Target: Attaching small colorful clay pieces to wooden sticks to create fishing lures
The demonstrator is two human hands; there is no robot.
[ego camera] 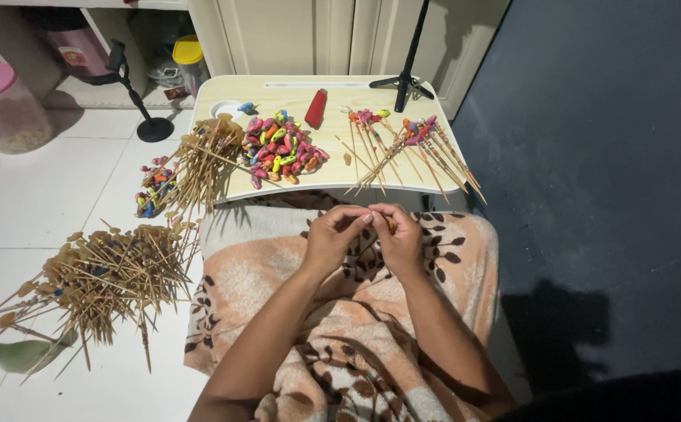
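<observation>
My left hand [333,237] and my right hand [397,238] meet above my lap, fingertips pinched together on a thin wooden stick with a small orange piece at its tip [390,224]. A patterned blanket [262,273] covers my legs beneath them. Just beyond stands a low light wooden lap table [333,176]. On it lie a pile of small colourful balloons [282,148], a bundle of bare sticks [207,152] at its left edge, and finished sticks with balloons [411,144] at its right.
A large heap of sticks [106,277] lies on the white tiled floor to my left, with more balloons [154,187] near it. A red lighter [316,108] and a black tripod [403,78] stand on the table. A pink-lidded jar [0,105] sits far left. Dark floor lies at right.
</observation>
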